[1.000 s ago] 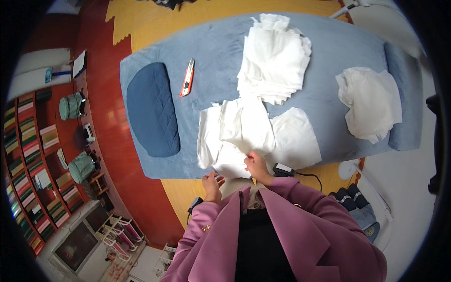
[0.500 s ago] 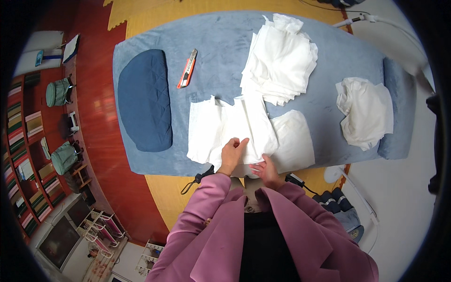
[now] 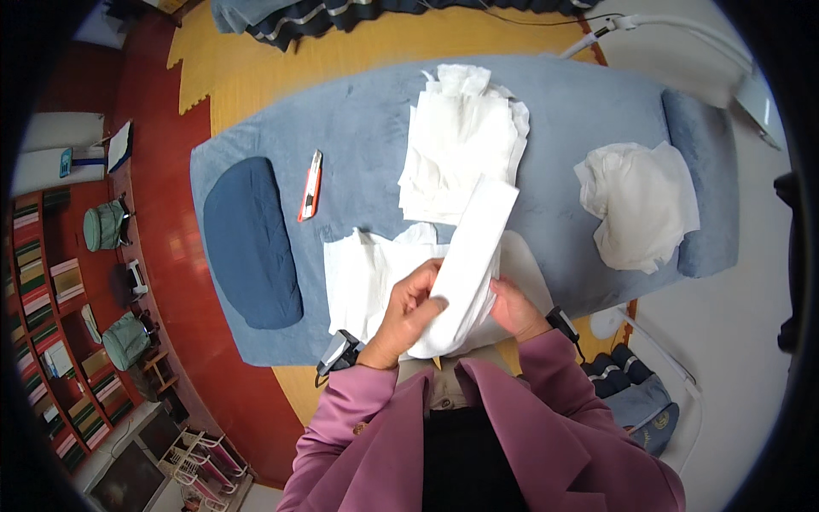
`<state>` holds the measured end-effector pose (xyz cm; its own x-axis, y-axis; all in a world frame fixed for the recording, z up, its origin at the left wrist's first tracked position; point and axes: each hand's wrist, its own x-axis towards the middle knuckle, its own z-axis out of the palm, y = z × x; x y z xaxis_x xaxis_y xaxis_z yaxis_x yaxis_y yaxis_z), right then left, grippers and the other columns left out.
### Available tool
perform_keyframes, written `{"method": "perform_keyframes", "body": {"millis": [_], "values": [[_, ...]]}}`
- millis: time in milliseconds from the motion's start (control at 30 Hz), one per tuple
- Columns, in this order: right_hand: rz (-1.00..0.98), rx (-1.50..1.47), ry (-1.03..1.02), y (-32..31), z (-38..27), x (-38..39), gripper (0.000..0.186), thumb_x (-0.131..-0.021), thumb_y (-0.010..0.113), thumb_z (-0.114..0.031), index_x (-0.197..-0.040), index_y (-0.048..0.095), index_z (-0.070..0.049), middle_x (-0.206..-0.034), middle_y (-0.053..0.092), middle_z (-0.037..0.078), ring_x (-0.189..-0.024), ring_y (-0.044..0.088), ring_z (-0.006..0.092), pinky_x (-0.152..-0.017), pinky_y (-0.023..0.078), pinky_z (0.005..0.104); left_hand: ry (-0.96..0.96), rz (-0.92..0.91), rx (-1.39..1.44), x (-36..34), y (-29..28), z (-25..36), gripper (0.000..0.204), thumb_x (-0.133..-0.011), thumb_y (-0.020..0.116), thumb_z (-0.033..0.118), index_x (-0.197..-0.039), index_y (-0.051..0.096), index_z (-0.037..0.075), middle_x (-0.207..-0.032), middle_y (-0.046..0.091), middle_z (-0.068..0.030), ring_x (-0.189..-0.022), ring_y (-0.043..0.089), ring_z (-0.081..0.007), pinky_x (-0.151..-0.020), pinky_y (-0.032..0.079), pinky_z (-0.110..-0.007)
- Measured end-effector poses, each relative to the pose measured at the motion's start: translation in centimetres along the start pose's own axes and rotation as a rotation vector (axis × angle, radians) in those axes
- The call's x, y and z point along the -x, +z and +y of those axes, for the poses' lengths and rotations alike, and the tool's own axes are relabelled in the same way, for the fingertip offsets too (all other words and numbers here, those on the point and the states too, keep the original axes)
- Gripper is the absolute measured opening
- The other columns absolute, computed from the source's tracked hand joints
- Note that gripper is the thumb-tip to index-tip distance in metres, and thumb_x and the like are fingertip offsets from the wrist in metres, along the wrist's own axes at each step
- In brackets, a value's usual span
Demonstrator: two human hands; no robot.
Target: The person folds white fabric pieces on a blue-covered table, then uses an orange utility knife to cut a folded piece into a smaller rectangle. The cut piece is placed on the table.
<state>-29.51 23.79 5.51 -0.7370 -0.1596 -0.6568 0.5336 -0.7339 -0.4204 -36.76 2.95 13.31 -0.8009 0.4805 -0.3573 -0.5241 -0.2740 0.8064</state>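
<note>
Above the near edge of the bed, a white cloth [image 3: 476, 247] is folded into a long narrow strip and tilted up to the right. My left hand [image 3: 408, 314] grips its lower left side, thumb on top. At its lower right edge, the fingers of my right hand [image 3: 517, 309] close on the layers, with some fingertips hidden. Beneath and left of the strip lies another spread white cloth [image 3: 354, 277]. A stack of white cloths [image 3: 465, 141] sits farther back, partly covered by the strip's upper end. One more crumpled white cloth [image 3: 636, 205] lies at the right.
The bed has a blue-grey cover [image 3: 358, 128]. On it rest a dark blue pillow [image 3: 252, 243] at the left and a red utility knife [image 3: 310, 188] beside it. A lamp arm [image 3: 665, 24] reaches over the far right. Bookshelves [image 3: 60, 316] stand at the far left.
The cloth under my hands has been lifted off the bed and now shows as a narrow folded strip. Both hands have closed on it. The whole view has shifted.
</note>
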Motion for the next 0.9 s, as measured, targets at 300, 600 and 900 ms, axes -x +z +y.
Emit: {"method": "perform_keyframes", "body": {"millis": [300, 600, 900], "values": [[0.810, 1.016, -0.848, 3.9, -10.0, -11.3, 0.031, -0.089, 0.066, -0.009, -0.119, 0.063, -0.002, -0.109, 0.067, 0.012, -0.103, 0.061, 0.0257, -0.087, 0.048, 0.0364, 0.201, 0.633, -0.514, -12.0, -5.8, -3.6, 0.029, -0.094, 0.064, 0.021, -0.114, 0.060, 0.001, -0.093, 0.066, -0.0089, -0.081, 0.061, -0.0151, -0.071, 0.048, -0.027], [-0.291, 1.403, -0.653, 5.5, 2.3, -8.4, 0.011, -0.089, 0.064, -0.011, -0.097, 0.068, -0.005, -0.091, 0.069, 0.012, -0.075, 0.067, 0.0286, -0.067, 0.053, 0.0385, -0.257, 1.216, -1.286, 7.0, -19.8, -13.4, 0.054, -0.078, 0.078, 0.038, -0.107, 0.062, -0.005, -0.102, 0.065, -0.0181, -0.093, 0.062, -0.0298, -0.082, 0.049, -0.041], [-0.494, 1.645, -0.502, 1.0, 11.9, -6.0, 0.040, -0.093, 0.062, -0.025, -0.126, 0.058, -0.004, -0.120, 0.064, 0.017, -0.118, 0.055, 0.0330, -0.102, 0.043, 0.0396, -0.210, 0.867, -0.556, 9.2, -18.7, -11.7, 0.019, -0.084, 0.070, 0.014, -0.091, 0.066, -0.002, -0.078, 0.067, -0.0081, -0.065, 0.058, -0.0115, -0.060, 0.046, -0.029]]}}
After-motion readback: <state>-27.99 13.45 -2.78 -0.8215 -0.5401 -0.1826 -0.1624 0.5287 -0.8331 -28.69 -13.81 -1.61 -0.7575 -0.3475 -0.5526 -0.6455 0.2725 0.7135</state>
